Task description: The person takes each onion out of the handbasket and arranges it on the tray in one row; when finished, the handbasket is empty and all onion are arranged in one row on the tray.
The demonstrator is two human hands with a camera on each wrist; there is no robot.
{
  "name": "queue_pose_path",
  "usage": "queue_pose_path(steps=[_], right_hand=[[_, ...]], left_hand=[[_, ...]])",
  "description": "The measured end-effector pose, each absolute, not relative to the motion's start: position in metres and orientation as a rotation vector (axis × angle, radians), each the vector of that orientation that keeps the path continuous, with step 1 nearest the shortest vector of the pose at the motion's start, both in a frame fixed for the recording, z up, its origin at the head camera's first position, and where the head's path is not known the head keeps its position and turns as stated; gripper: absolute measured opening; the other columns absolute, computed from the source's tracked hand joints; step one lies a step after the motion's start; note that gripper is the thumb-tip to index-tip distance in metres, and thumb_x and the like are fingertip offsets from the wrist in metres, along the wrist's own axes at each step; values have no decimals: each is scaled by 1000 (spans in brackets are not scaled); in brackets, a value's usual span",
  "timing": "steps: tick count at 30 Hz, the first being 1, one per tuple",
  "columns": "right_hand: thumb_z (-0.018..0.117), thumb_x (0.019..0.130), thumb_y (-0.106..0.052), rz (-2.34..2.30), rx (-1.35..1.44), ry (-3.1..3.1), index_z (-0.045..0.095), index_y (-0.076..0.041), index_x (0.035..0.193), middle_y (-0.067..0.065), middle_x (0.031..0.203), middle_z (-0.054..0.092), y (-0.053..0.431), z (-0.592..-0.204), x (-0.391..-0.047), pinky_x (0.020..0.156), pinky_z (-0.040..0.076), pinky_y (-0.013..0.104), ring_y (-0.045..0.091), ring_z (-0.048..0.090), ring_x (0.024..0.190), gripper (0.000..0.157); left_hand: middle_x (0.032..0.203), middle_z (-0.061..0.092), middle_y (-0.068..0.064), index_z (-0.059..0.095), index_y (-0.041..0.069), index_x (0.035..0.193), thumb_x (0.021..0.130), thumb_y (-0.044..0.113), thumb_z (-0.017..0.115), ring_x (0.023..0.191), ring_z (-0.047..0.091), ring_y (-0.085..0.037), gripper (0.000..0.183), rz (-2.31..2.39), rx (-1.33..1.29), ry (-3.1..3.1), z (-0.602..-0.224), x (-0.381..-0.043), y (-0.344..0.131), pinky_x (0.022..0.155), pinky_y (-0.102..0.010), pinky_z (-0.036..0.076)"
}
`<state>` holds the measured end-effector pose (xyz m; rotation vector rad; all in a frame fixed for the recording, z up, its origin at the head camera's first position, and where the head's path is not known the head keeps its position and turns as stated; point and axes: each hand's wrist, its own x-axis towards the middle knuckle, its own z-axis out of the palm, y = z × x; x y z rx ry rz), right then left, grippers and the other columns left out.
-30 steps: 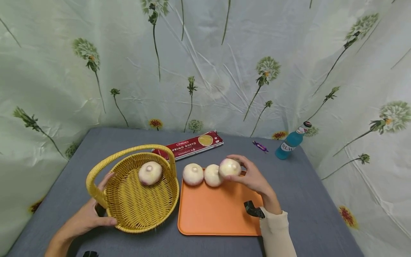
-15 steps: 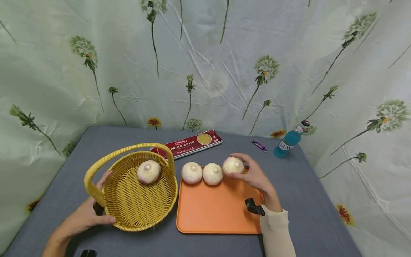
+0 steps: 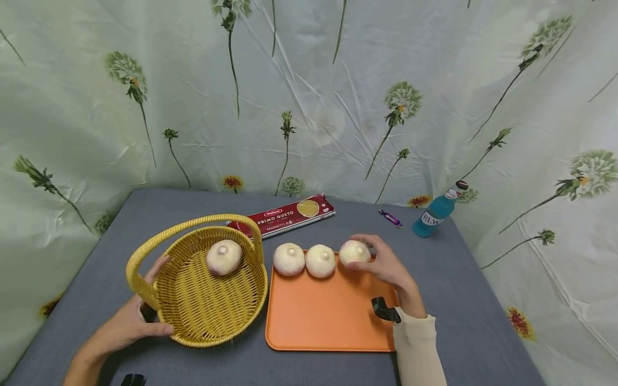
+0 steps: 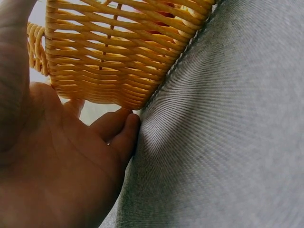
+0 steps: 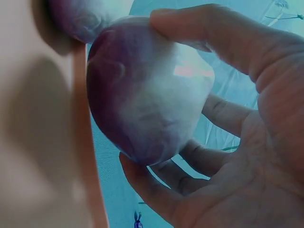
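Note:
A yellow wicker basket (image 3: 207, 311) with a tall arched handle stands on the left, a white turnip (image 3: 224, 257) inside it. My left hand (image 3: 123, 324) holds the basket's left side, thumb at the near rim; in the left wrist view, fingertips (image 4: 126, 126) reach the foot of the woven wall. Two more turnips (image 3: 288, 259) (image 3: 321, 261) sit side by side along the far edge of an orange tray (image 3: 330, 316). To their right, my right hand (image 3: 386, 268) grips another turnip (image 5: 147, 90), purple underneath, between thumb and fingers over the tray's far edge.
Behind the basket and tray lies a red spaghetti packet (image 3: 289, 217). A small purple-wrapped candy (image 3: 390, 219) and a blue bottle (image 3: 434, 214) with a dark cap are at the back right. A floral curtain (image 3: 309, 96) hangs behind the grey table (image 3: 463, 300).
My right hand has moved slightly right and lower with its turnip, opening a small gap from the middle one. My left hand and the basket stay put.

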<state>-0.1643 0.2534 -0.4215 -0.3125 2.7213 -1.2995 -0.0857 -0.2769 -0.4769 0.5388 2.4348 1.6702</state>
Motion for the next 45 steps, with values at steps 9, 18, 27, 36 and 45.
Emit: queue_pose_path(steps=[9,18,27,36,45], right_hand=[[82,84,-26,-1227,-331,2748,59,-10,137,20,141,52,256,-426,-165,93,47,51,36,51,117,60],[84,82,-30,-1128,-319,2745,61,-11,135,17,136,56,253,-427,-167,94,45,50,33,52,113,61],[85,80,-31,-1097,-289,2744,62,-12,134,17,138,55,252,-430,-167,98,44,54,34,52,116,61],[85,80,-32,-1072,-248,2730,62,-11,135,18,140,53,248,-429,-168,102,42,59,38,49,123,63],[84,81,-32,-1077,-240,2720,58,-10,139,20,142,51,249,-430,-167,103,41,59,38,48,124,68]], left_hand=[[168,-6,13,-7,28,162,76,-6,80,133,15,23,127,1663,562,2418,-477,-87,-276,93,-5,31],[168,-8,12,-7,30,162,77,-2,80,134,12,19,125,1647,529,2442,-474,-84,-277,95,-3,26],[168,-6,12,-6,29,162,77,-5,79,133,16,21,124,1656,552,2434,-475,-86,-278,93,-4,29],[168,-5,14,-4,26,162,76,-6,79,134,16,20,124,1677,589,2443,-476,-85,-277,94,-3,27],[169,-6,10,-4,28,162,78,-5,78,135,14,20,122,1659,572,2437,-475,-86,-276,94,-2,26]])
